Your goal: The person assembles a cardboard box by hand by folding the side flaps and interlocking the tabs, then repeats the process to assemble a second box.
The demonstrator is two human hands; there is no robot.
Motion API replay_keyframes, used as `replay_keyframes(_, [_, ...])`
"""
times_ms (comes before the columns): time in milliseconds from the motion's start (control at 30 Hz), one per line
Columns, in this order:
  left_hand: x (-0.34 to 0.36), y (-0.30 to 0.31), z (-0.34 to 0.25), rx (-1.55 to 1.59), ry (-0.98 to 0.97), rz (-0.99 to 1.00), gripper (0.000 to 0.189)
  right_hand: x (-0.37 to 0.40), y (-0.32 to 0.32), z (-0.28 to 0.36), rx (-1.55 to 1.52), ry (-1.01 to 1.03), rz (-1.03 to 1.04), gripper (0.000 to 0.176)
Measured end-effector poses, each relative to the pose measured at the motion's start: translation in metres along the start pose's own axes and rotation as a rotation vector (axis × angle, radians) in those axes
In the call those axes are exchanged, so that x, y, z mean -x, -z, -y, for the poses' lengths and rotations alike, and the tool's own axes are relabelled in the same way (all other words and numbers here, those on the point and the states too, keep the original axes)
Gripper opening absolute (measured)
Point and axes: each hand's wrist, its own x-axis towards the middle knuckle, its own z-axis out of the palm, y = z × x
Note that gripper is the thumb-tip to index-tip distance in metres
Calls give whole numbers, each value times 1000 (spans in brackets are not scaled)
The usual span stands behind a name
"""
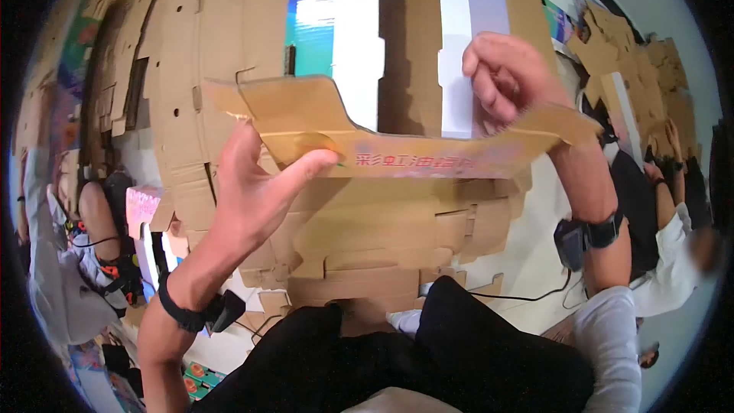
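Note:
A long cut-out cardboard piece (413, 154) with red printed characters is held up across the middle of the view. My left hand (264, 183) grips its left end, the thumb lying over the printed face and the fingers behind it. Behind the right part of the piece is my right hand (512, 80), raised with its fingers curled toward the thumb. Whether those fingers hold anything is too small to tell. Beneath both hands lie flat brown cardboard sheets (222, 23) and a blue-green and white printed sheet (312, 15).
More flattened cardboard (359, 237) lies near my knees. A black cable (527, 297) runs over the floor at the lower right. Other people sit at the left (73, 291) and right (665, 260) edges, beside further cardboard stacks (612, 53).

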Motion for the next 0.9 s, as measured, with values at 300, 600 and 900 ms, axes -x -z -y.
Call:
replay_keyframes(300, [-7,5,0,33,25,21,43,15,20,35,165,42,-244,28])
replay_keyframes(600, [-14,15,23,246,185,115,47,36,23,-45,2,-75,-414,47])
replay_keyframes(900, [-10,9,25,274,152,89,47,33,23,-75,75,10,-396,65])
